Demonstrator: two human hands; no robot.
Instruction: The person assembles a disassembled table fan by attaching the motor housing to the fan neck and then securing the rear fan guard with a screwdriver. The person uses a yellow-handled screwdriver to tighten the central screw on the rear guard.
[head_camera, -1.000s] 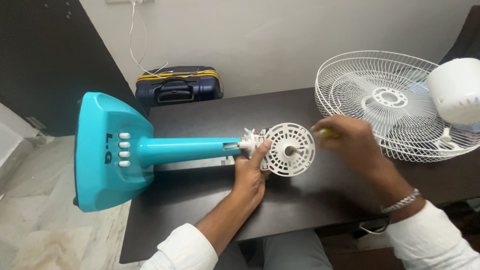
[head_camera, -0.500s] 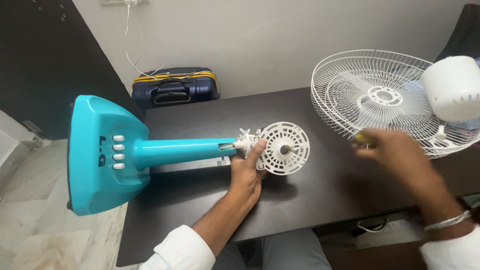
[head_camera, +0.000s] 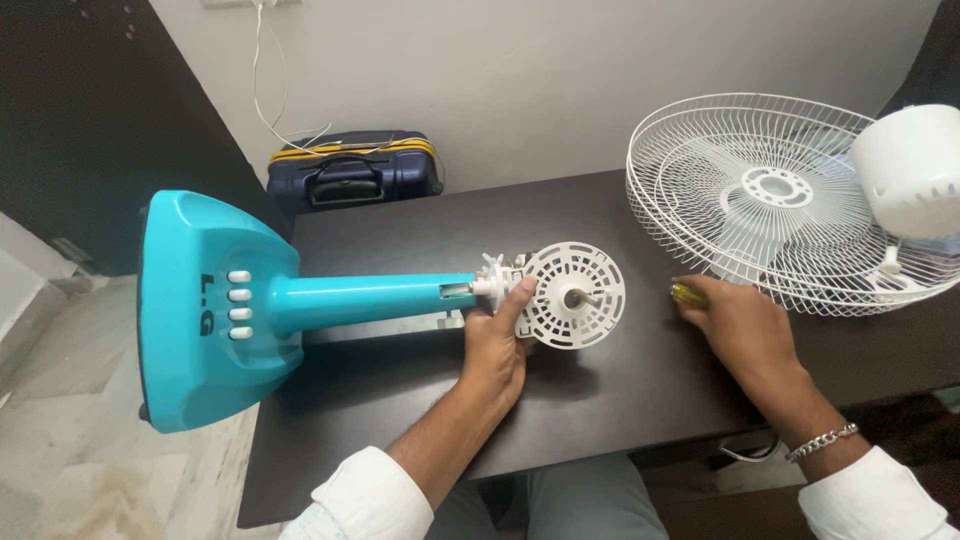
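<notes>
A turquoise table-fan stand (head_camera: 330, 300) lies on its side across a dark table (head_camera: 400, 395), its base (head_camera: 205, 310) hanging past the left edge. At the stand's right end sits a white round slotted motor plate (head_camera: 575, 295) with a short metal shaft. My left hand (head_camera: 495, 345) grips the white neck just left of that plate, thumb against the plate's edge. My right hand (head_camera: 735, 325) rests on the table to the right of the plate, closed around a yellow-handled tool (head_camera: 685, 294), likely a screwdriver, mostly hidden by the fingers.
Stacked white wire fan guards (head_camera: 760, 200) lie at the table's back right, with a white motor cover (head_camera: 910, 170) on them. A dark blue suitcase (head_camera: 352, 168) stands on the floor behind the table, below a hanging white cable (head_camera: 262, 80).
My right hand moved away from the motor plate to the right with the yellow tool, then came down onto the table. My left hand kept its grip on the neck.
</notes>
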